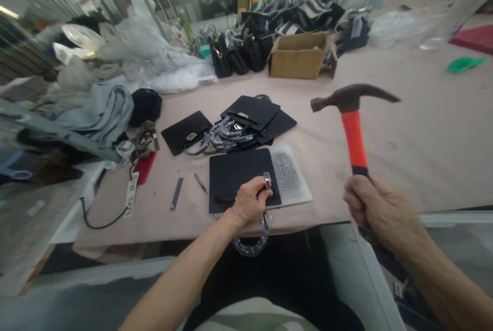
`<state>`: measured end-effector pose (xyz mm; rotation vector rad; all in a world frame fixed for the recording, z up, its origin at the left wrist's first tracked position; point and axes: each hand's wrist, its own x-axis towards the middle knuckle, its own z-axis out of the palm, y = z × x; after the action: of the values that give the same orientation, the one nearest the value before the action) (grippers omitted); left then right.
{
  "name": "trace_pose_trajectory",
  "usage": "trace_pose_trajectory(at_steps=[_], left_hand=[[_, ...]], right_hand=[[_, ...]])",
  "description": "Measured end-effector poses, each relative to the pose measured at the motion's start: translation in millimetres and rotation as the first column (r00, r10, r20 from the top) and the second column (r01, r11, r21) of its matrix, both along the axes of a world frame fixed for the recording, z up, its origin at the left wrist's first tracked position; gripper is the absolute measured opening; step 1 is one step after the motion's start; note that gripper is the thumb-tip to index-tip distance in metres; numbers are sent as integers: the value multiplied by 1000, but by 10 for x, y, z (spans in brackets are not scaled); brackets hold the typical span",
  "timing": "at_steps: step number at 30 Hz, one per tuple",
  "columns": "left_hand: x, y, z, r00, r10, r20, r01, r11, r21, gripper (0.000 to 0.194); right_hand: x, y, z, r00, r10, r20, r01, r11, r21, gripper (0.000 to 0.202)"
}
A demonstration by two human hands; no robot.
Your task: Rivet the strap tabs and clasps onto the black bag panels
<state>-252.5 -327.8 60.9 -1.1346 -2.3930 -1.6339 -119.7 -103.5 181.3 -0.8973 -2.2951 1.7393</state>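
My left hand [252, 198] is closed around a short metal punch [267, 179], held upright over the near right part of a black leather panel [241, 171]. A plastic-wrapped handle [251, 250] hangs from the panel over the table's front edge. Under the panel's right side lies a pale, pitted board [289, 174]. To the right, my right hand [370, 205] grips a claw hammer [353, 135] by its orange and black handle, with the head raised above the table. What the punch tip touches is hidden by my fingers.
Black panels with wrapped handles [254, 117] lie beyond the work. A metal strip [176, 195], a metal rod [201, 183] and a red object [145, 167] are at left. A cardboard box [298, 56], black bags [252, 53] and plastic wrap [181, 71] stand farther back.
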Motion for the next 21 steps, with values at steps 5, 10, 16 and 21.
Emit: trace_pose_trajectory(at_steps=[5, 10, 16, 21], left_hand=[[10, -4, 23, 1000, 1, 15, -1, 1000, 8, 17], [9, -6, 7, 1000, -4, 10, 4, 1000, 9, 17], [2, -4, -5, 1000, -19, -21, 20, 1000, 18, 17], [3, -8, -10, 999, -21, -34, 20, 1000, -22, 15]], right_hand=[[277, 81, 248, 946, 305, 105, -301, 718, 628, 42], [361, 48, 455, 908, 373, 190, -385, 566, 729, 42], [386, -118, 517, 946, 323, 30, -216, 560, 800, 35], [414, -37, 619, 913, 364, 185, -369, 543, 755, 39]])
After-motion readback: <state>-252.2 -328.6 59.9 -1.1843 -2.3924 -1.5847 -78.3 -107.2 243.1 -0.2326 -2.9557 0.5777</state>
